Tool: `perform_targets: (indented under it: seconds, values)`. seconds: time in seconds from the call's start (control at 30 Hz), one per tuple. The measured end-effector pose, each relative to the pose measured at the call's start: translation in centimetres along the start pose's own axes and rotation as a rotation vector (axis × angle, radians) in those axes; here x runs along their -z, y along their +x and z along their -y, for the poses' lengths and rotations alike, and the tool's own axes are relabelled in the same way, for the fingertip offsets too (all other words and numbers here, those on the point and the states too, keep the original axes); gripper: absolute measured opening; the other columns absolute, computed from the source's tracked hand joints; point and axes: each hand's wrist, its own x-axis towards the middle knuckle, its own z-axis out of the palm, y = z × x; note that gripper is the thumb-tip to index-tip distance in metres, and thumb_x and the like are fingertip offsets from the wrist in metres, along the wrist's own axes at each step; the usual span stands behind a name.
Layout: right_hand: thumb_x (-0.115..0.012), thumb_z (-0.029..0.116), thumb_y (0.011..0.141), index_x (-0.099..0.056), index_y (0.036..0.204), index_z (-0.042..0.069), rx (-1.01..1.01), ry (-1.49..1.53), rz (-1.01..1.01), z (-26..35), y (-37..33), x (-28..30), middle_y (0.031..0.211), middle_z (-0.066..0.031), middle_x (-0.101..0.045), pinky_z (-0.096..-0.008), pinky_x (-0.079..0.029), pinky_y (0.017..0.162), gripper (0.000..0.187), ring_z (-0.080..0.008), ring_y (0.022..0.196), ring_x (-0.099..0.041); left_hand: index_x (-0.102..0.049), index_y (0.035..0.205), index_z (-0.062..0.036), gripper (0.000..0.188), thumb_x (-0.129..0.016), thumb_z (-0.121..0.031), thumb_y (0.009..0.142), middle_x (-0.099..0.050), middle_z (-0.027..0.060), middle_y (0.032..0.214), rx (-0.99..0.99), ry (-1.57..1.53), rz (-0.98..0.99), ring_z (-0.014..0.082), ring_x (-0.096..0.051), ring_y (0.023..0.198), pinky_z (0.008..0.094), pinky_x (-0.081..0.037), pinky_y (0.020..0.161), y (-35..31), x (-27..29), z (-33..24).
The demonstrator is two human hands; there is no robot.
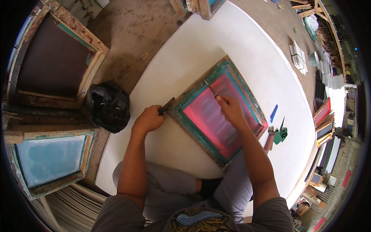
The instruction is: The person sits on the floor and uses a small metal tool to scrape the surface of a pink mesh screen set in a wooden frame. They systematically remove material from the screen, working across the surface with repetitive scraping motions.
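Observation:
A screen-printing frame [190, 133] with worn wooden sides, teal borders and pink mesh lies tilted on the white board in front of me. In my right hand [232, 110] is a screwdriver [211, 88], held over the mesh with its thin metal shaft pointing at the frame's far-left side. My left hand [148, 119] grips a dark, slim tool [167, 105] beside the frame's left corner; its exact kind is unclear. To the frame's right lie a blue strip [274, 113], a hammer [269, 141] with a wooden handle and a crumpled green piece [283, 133].
The large white board [247, 34] rests on a brown floor. At its left edge sits a black plastic bag [110, 107], near a dark screen frame [50, 58] and a pale blue one [52, 158]. Stacked sheets [335, 92] and small frames [324, 114] stand far right.

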Motion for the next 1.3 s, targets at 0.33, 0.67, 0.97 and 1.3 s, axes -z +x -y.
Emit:
perform_targets:
  seconds: [0.33,0.67,0.97,1.3]
  values:
    - [-0.062,0.039,0.105,-0.076,0.123,0.016,0.14,-0.49,-0.173,3.2,-1.1,0.4,0.097,-0.0206,-0.078,-0.0536,-0.058,0.083,0.033,-0.0435,0.094,-0.075,-0.073,0.112,0.0018,0.033,-0.071,-0.025,0.092,-0.076,0.027,0.104,-0.009,-0.009,-0.012,0.0442,-0.073,0.1,0.0488,-0.055,0.088,0.1,-0.2,0.6]
    - [-0.062,0.038,0.105,-0.077,0.118,0.016,0.128,-0.446,-0.128,3.8,-0.7,1.0,0.097,-0.0182,-0.078,-0.0525,-0.058,0.082,0.03,-0.0417,0.093,-0.075,-0.073,0.113,0.0013,0.034,-0.071,-0.027,0.094,-0.076,0.0278,0.106,0.012,0.008,0.01,0.0446,-0.072,0.102,0.0487,-0.055,0.089,0.2,-0.1,0.3]
    - [-0.058,0.033,0.105,-0.075,0.108,0.008,0.165,-0.786,-0.105,6.3,-0.7,0.8,0.087,-0.0186,-0.077,-0.0541,-0.058,0.073,0.03,-0.0394,0.087,-0.076,-0.073,0.113,0.001,0.035,-0.071,-0.027,0.093,-0.076,0.0272,0.108,0.018,0.014,-0.015,0.045,-0.072,0.104,0.0492,-0.055,0.09,-0.3,-0.2,-0.1]
    - [-0.051,0.025,0.107,-0.073,0.103,0.001,0.106,-0.863,0.066,8.9,0.7,1.2,0.096,-0.0251,-0.077,-0.055,-0.062,0.075,0.033,-0.0424,0.092,-0.078,-0.074,0.118,0.001,0.036,-0.07,-0.024,0.092,-0.076,0.027,0.11,0.033,0.033,0.011,0.0453,-0.072,0.107,0.0499,-0.056,0.093,-0.2,0.1,-0.4]
